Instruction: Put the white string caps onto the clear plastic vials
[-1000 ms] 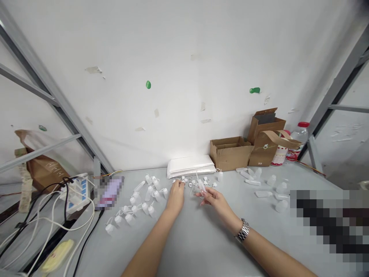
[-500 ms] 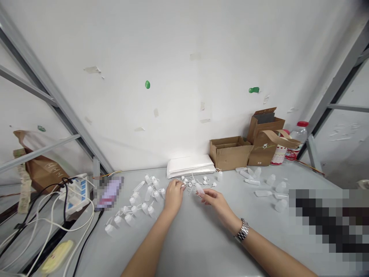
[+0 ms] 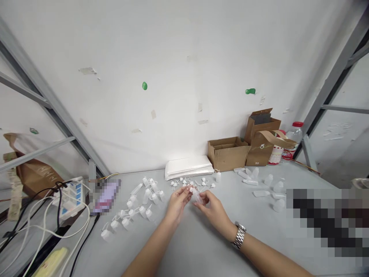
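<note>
My right hand (image 3: 215,209) is closed round a small translucent squeeze bottle (image 3: 197,196), which tilts with its top toward the left. At that top my left hand (image 3: 178,202) pinches a small white cap (image 3: 191,189); whether the cap sits on the neck I cannot tell. Just beyond my hands, several loose white caps with strap loops (image 3: 181,182) lie scattered. To the left, several capped bottles (image 3: 146,197) stand or lie in a loose group. Uncapped translucent bottles (image 3: 261,193) are spread over the right side.
Against the wall are a stack of white sheets (image 3: 188,167), an open cardboard box (image 3: 229,156), a brown paper bag (image 3: 259,148) and a red-capped jar (image 3: 294,134). A power strip (image 3: 72,198) with tangled cables and a purple blurred item (image 3: 105,195) occupy the left.
My left hand has left the loose caps and come right and nearer, meeting the bottle top. My right hand, still holding the bottle, has shifted slightly nearer me. The view has turned slightly.
</note>
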The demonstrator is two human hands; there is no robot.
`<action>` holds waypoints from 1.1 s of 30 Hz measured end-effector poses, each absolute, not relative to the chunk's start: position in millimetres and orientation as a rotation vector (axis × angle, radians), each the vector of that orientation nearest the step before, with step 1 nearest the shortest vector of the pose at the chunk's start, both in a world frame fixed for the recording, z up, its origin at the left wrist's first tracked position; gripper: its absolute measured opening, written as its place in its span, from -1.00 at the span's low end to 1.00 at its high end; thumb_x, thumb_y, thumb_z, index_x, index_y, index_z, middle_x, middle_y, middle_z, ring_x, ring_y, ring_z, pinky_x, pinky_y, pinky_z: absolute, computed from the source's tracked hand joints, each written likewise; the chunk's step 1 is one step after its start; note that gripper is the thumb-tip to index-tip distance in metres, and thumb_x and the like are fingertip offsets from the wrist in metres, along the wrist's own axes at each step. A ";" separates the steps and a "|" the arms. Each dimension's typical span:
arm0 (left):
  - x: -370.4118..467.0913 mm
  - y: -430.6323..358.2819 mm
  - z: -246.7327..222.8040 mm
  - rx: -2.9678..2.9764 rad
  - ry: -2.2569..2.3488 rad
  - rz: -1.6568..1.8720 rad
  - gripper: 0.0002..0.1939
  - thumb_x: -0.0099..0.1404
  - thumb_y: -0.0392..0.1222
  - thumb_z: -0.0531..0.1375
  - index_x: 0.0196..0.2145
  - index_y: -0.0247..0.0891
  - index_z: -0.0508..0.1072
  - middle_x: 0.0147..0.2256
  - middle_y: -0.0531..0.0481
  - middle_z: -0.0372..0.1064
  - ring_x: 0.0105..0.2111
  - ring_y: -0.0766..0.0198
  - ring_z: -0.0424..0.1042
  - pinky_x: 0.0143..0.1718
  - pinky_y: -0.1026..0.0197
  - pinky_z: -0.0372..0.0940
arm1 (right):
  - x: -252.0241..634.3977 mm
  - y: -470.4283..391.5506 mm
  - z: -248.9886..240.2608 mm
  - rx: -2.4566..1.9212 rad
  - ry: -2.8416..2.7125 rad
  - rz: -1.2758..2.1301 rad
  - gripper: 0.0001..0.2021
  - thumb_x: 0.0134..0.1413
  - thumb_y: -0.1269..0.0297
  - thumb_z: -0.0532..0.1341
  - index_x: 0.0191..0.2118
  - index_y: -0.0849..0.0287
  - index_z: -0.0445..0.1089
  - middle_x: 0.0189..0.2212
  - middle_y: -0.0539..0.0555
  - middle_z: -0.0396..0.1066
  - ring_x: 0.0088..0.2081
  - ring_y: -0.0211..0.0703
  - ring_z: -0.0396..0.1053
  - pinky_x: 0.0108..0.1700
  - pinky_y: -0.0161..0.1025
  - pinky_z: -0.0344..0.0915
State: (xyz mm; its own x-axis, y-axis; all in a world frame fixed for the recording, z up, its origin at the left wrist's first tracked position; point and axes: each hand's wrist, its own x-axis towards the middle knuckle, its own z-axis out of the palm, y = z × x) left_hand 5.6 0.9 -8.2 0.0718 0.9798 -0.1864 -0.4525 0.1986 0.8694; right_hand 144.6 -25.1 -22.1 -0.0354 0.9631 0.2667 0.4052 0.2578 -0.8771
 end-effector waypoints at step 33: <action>1.1 4.6 -2.7 1.183 1.017 1.251 -0.77 -0.05 -0.13 0.27 -0.38 -0.25 0.54 -0.19 -0.10 0.46 -0.04 0.09 0.30 0.06 0.07 0.05 | 152.5 -16.3 -7.1 -0.834 -0.856 1.897 -0.72 -0.18 0.12 0.26 -0.48 0.29 0.41 -0.68 -0.08 0.13 -0.63 -0.39 0.00 -0.49 -0.33 0.06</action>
State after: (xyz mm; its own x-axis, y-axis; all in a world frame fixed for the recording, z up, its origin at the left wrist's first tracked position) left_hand 1.1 4.6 -2.7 0.0792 0.9950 0.0615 -0.1430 -0.0497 0.9885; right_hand 152.5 -16.3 -7.1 -0.3970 0.8931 -0.2116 -0.4324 -0.3853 -0.8152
